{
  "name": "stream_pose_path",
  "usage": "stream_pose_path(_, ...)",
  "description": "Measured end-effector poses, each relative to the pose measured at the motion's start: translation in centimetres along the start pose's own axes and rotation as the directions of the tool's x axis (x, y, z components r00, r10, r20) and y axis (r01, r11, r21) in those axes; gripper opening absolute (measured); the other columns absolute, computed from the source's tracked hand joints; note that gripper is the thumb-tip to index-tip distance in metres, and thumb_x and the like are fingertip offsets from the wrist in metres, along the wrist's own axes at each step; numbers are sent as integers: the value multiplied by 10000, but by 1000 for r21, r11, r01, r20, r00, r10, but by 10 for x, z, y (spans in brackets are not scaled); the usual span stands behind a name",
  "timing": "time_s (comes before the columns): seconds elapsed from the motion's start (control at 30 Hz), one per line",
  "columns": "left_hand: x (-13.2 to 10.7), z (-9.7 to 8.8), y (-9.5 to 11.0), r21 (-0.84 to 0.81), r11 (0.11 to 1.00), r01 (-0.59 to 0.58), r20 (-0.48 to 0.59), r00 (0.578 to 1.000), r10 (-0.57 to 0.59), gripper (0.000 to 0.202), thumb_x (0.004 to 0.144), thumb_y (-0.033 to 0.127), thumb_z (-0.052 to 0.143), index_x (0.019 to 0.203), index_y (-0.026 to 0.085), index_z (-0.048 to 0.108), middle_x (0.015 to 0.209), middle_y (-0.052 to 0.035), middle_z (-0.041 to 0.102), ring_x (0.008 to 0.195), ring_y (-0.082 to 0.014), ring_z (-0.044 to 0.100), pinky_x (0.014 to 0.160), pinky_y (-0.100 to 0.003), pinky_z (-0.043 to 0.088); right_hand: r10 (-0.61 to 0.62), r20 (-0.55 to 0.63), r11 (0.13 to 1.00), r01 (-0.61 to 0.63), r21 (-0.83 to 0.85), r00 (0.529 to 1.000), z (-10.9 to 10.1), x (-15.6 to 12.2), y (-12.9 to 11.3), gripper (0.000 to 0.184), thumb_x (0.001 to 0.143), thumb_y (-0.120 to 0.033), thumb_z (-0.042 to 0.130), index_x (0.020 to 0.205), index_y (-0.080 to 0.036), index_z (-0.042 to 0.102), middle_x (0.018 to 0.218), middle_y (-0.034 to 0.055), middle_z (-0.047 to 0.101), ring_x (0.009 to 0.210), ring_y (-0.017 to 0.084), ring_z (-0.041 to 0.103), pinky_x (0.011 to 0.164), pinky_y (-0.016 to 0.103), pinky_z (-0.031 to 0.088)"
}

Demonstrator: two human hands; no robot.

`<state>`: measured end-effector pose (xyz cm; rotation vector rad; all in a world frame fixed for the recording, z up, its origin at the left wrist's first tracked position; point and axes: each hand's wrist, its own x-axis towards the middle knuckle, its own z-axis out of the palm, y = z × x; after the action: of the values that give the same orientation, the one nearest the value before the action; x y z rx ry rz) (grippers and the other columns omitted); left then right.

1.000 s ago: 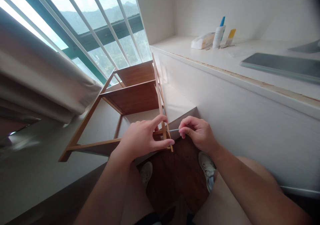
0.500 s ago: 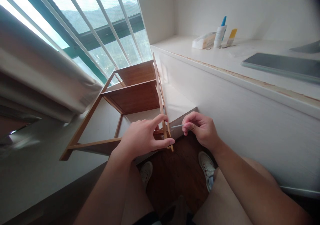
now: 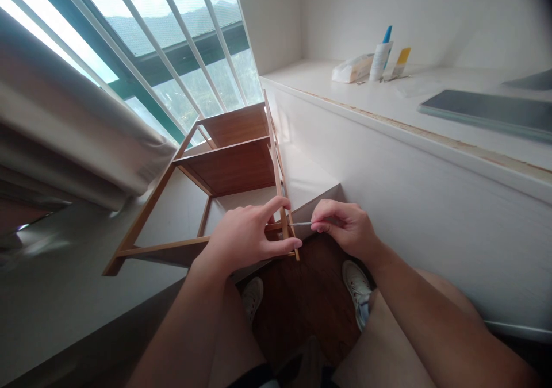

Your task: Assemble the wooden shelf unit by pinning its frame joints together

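A wooden shelf rack (image 3: 228, 166) lies on its side on a white window ledge. My left hand (image 3: 244, 238) grips the near end of its side frame, thumb and forefinger clamped round the upright bar. My right hand (image 3: 347, 227) pinches a thin metal tool (image 3: 302, 223), probably a hex key, whose tip points at the rack's frame just right of my left forefinger. The point where the tool's tip meets the wood is too small to make out.
A white counter (image 3: 388, 109) rises on the right, with a tissue pack (image 3: 351, 69), a tube (image 3: 382, 54), a small yellow item (image 3: 401, 60) and a dark tablet (image 3: 487, 109) on it. A curtain (image 3: 73, 129) hangs left by the barred window. My shoes (image 3: 356, 287) rest on the dark wood floor.
My right hand rose a little with the tool half a second ago, then came back down and level against the frame. My left hand and the rack have stayed put.
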<state>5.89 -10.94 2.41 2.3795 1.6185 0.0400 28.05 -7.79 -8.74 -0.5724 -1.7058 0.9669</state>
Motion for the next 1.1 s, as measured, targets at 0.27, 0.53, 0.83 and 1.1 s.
stream_pose_path(0.27, 0, -1, 0, -8, 1000, -3, 1, 1000, 3, 602, 772, 793, 537, 1201, 372, 504, 827, 43, 674, 741, -219, 637, 640, -287, 394, -206, 43, 973, 209, -100, 978, -3, 0, 1, 136, 874, -123, 665, 934, -241, 695, 819, 42, 698, 764, 189, 639, 694, 347, 537)
stream_pose_path(0.53, 0, 1, 1, -5, 1000, 1, -4, 1000, -1, 610, 771, 795, 535, 1208, 371, 504, 821, 45, 680, 737, -220, 641, 631, -288, 389, -231, 27, 970, 232, -68, 973, -1, 1, 2, 177, 878, -107, 652, 960, -251, 714, 868, 51, 722, 814, 204, 666, 724, 370, 562)
stream_pose_path(0.83, 0, 0, 1, 7, 1000, 5, -1, 1000, -5, 623, 760, 811, 529, 1205, 375, 506, 821, 44, 687, 732, -225, 645, 621, -287, 383, -113, -63, 993, 112, -25, 992, 7, -1, 2, 90, 886, -158, 672, 892, -241, 707, 821, 35, 699, 764, 184, 650, 696, 334, 535)
stream_pose_path(1.1, 0, 1, 0, -3, 1000, 3, 3, 1000, -3, 614, 765, 805, 531, 1202, 376, 500, 831, 40, 683, 735, -225, 641, 624, -286, 386, 37, -114, 992, -50, -114, 993, 11, -3, -3, 120, 895, -287, 683, 801, -213, 683, 709, 0, 680, 629, 135, 598, 608, 256, 483)
